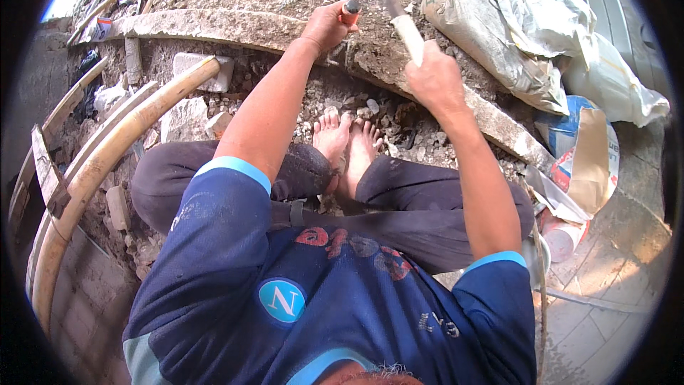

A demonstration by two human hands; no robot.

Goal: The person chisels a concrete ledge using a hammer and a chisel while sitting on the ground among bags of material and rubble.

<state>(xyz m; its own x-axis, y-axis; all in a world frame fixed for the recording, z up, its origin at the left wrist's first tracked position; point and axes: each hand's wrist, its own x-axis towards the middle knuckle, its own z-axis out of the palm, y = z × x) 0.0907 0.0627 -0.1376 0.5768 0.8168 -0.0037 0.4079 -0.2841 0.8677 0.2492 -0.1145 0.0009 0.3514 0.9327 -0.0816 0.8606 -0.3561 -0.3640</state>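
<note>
The person sits cross-legged on rubble, bare feet together on the broken stones, both arms stretched forward to a long concrete slab that runs from the upper left down toward the right. The left hand is closed around a chisel, of which only the reddish, dark-capped top shows above the fist; the rest is hidden by the fingers, and its tip cannot be seen against the slab. The right hand is clamped on the pale wooden handle of a hammer, whose dark metal head is lifted just above and to the right of the chisel's top, apart from it. The two hands are near each other but not touching. Grey rubble and stone chips lie between the slab and the feet. Beyond the right hand, pale woven sacks lie slumped against each other, and below them stands a blue bucket with torn brown paper bagging beside it. At the left, a thick curved bamboo pole arcs down the frame next to weathered wooden strips, with light-coloured stone blocks just beyond it. The person wears a dark blue shirt with lighter blue sleeve cuffs and dark trousers.
</note>
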